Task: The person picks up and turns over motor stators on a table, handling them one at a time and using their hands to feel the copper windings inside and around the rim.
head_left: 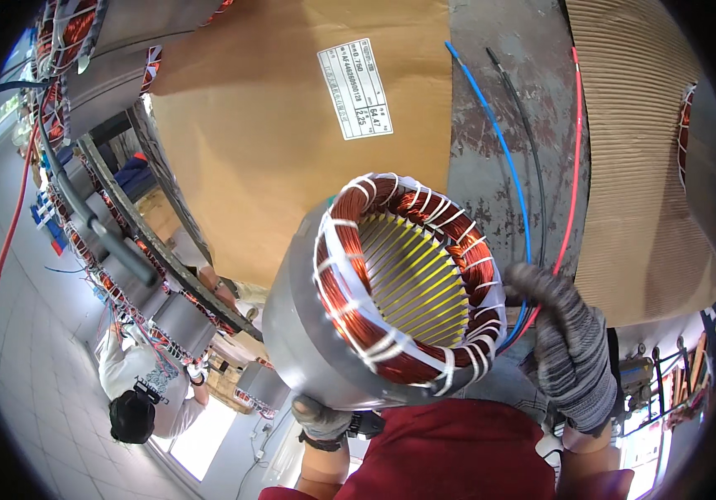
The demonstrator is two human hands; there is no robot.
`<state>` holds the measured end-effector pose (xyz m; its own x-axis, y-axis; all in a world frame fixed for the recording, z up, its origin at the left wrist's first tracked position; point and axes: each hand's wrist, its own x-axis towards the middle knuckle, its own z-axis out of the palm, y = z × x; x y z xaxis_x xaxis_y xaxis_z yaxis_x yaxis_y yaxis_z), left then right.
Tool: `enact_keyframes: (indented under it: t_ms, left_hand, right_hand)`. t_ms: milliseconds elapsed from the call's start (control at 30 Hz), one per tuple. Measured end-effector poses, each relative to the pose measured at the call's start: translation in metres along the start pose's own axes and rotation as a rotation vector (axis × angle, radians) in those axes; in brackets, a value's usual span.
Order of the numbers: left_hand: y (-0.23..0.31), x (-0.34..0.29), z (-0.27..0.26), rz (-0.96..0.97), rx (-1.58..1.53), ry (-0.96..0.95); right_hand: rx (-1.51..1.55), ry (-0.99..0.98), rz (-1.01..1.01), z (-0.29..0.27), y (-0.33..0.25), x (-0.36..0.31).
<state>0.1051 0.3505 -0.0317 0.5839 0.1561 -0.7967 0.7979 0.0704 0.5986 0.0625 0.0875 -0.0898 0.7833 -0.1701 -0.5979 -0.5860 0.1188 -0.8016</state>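
One maroon garment [449,450] fills the space just below the motor part [304,321], the landmark here: one grey shell, tilted with its copper coil ring [345,292] facing up and toward the right, probably so the winding is easy to see and reach. Whether it rests on anything is hidden.

Two gloved hands flank it. The left hand [322,419] touches the shell's lower left edge, seemingly to steady it; most of its fingers are hidden, so I cannot tell how tightly they close. The right hand [573,354] is just right of the coil ring, its fingers bent beside the wires; whether they pinch any is unclear.

Three wires run from the motor part's right side and lie spread above it, one blue [503,142], one black [533,133], one red [576,142], perhaps kept apart so as not to tangle. They cross the worn grey bench [491,175].

Two cardboard sheets, one smooth [249,100] above left of the motor part, one ribbed [641,167] above right, likely protect surfaces; the smooth one bears one white label [355,88].

Farther left, one capped co-worker [145,379] stands near several similar parts [184,325], too overlapped to count.
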Motion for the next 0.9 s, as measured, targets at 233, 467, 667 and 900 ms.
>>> enact_keyframes:
  t_ms: [233, 467, 667, 900]
  left_hand:
    - [0.020, 0.028, -0.012, 0.210, 0.114, 0.075]
    - [0.007, 0.031, -0.018, 0.014, 0.185, -0.286]
    - [0.020, 0.028, -0.011, -0.030, 0.054, -0.230]
    - [0.038, 0.036, -0.003, 0.048, 0.035, -0.064]
  right_hand:
    - [0.022, 0.144, -0.068, -0.002, -0.009, 0.011]
    - [0.079, 0.172, -0.081, 0.003, -0.023, 0.022]
    - [0.215, 0.140, -0.062, 0.005, -0.019, 0.019]
    - [0.088, 0.302, -0.156, 0.017, -0.031, 0.032]
